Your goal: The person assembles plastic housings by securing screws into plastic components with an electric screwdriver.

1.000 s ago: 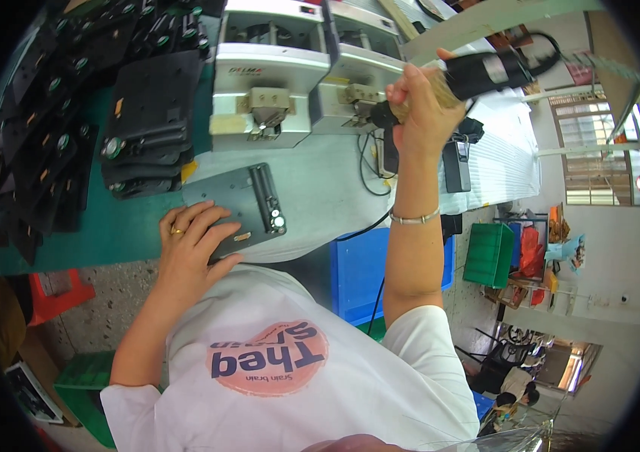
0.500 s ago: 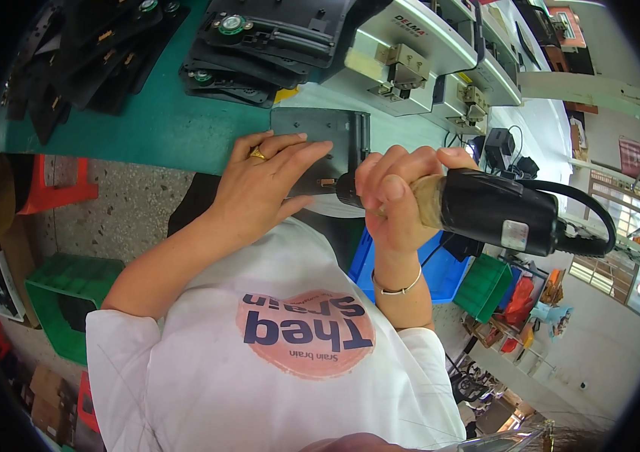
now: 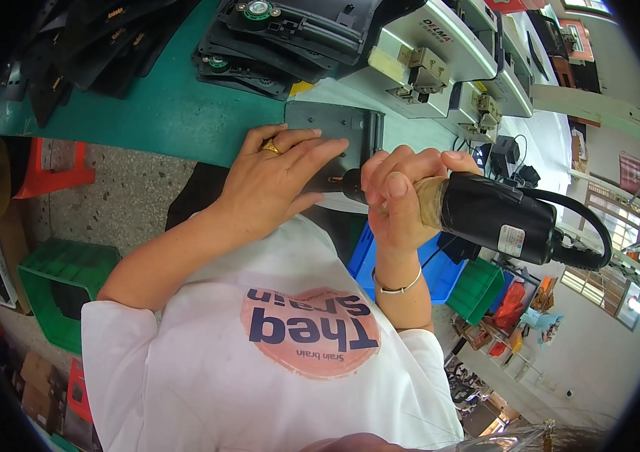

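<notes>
A black electric screwdriver (image 3: 489,215) is gripped in my right hand (image 3: 401,196), its cable looping back at the far end. The tool lies nearly level, and its bit points left at a dark plastic panel (image 3: 342,120) by the bench's near edge. Whether the bit touches the panel I cannot tell. My left hand (image 3: 271,173), with a ring on one finger, rests stretched out over the panel and covers its left part. Its fingers are extended and hold nothing.
Black panels with round green-rimmed parts (image 3: 290,34) are stacked behind the work. More dark panels (image 3: 101,53) lie at far left on the green bench (image 3: 146,124). White machines (image 3: 440,45) stand at the back right. A blue bin (image 3: 440,279) and a green crate (image 3: 60,301) sit below.
The whole view has shifted slightly, so the bench and stacks appear a little further right. Both hands keep nearly the same pose, with the screwdriver still in the right.
</notes>
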`<control>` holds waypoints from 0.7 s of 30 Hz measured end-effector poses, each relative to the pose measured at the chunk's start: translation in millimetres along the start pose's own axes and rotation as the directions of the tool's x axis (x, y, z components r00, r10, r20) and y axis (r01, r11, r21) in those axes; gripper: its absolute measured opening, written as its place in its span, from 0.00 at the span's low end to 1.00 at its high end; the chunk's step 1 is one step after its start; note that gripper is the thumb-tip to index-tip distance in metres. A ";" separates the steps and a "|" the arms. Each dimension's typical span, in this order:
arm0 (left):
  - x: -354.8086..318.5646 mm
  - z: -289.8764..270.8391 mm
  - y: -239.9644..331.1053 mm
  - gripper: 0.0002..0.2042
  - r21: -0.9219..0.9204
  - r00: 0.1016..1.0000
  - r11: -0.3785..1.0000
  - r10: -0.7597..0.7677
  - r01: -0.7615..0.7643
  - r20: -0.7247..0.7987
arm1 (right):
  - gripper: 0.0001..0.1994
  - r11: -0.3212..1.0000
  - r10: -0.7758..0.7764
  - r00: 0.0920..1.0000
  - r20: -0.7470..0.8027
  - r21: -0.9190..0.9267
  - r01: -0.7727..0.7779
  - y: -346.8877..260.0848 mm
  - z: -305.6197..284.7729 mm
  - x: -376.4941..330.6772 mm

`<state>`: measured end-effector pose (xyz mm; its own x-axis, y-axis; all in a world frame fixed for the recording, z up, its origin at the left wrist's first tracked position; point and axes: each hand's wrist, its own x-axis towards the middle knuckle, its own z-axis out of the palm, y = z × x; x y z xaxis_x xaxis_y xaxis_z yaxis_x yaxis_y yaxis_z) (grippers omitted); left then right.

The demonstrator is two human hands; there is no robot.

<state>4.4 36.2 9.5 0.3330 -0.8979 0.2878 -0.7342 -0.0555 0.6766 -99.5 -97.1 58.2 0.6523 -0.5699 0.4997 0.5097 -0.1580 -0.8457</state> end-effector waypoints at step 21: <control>-3.2 3.4 -2.6 0.38 -0.043 1.000 0.999 -0.009 0.009 -0.011 | 0.25 0.983 -0.059 0.991 0.118 -0.167 0.078 3.3 4.8 -11.3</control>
<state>3.3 37.8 4.5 0.3465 -0.8923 0.2893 -0.7050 -0.0443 0.7078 -102.5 -87.4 50.7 0.6830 -0.4604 0.5671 0.4583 -0.3345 -0.8235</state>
